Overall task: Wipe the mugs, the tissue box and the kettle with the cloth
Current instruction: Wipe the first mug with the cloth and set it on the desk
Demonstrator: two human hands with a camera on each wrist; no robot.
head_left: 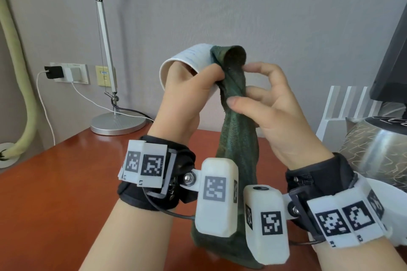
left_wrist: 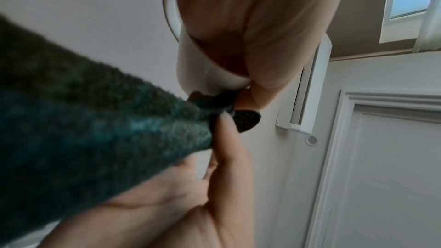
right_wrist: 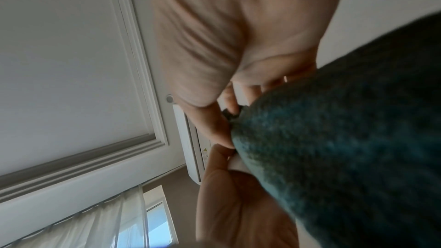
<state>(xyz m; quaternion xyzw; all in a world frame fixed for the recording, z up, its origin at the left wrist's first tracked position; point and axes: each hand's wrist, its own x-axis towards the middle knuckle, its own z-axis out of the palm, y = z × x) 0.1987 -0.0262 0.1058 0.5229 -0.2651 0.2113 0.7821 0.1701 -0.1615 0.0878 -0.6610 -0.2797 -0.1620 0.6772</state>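
My left hand (head_left: 198,75) holds a white mug (head_left: 187,57) up over the table, tipped on its side with the mouth to the left. Fingers reach inside the mug and the thumb lies on its outer wall. A dark green cloth (head_left: 237,138) covers the mug's right end and hangs down twisted to the table. My right hand (head_left: 242,86) pinches that cloth just under the mug. The left wrist view shows the mug (left_wrist: 198,63) and cloth (left_wrist: 95,129) close up. At the far right stand a shiny metal kettle (head_left: 383,152) and a patterned tissue box (head_left: 354,138).
The reddish wooden table (head_left: 55,182) carries a desk lamp base (head_left: 119,124) at the back. Wall sockets with a charger (head_left: 66,72) sit behind it. A white chair back (head_left: 350,103) and a dark screen (head_left: 394,61) stand at the right.
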